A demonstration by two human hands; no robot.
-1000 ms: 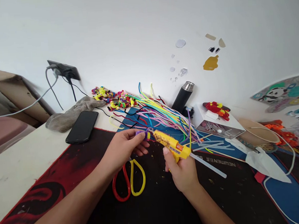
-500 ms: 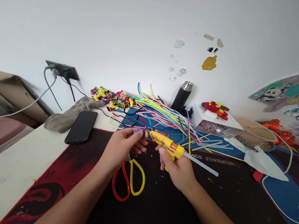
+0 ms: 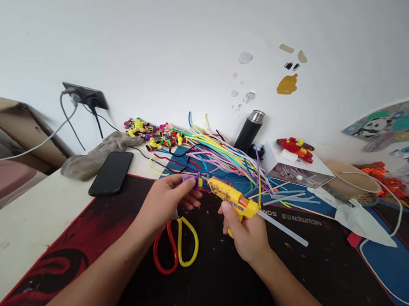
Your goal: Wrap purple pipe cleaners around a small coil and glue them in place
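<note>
Presently, in the head view, I have the left hand (image 3: 165,197) with thumb and fingertips closed together on a small purple and yellow piece (image 3: 195,181). This piece is held in the air, above the dark mat (image 3: 212,286). With the right hand (image 3: 248,235) I have a yellow glue gun (image 3: 224,191), the fingers wrapped around its grip. Its nozzle points toward the piece and is very near to it, but I cannot tell if the two are touching. From the back of the gun a whitish glue stick (image 3: 285,230) comes out, sloping down to the right.

Below the left hand, on the mat, there are the red and yellow handles (image 3: 180,247) of a tool; its upper part is mostly hidden by the hand. To the left I see a black phone (image 3: 111,174), beside a grey cloth (image 3: 94,159), on the table (image 3: 27,205). Behind the hands lies a bundle of colourful fuzzy stems (image 3: 218,147), with small colourful figures (image 3: 169,137) to its left. A black flask (image 3: 247,134) leans at its right side, and near it stands a white box (image 3: 277,160).
</note>
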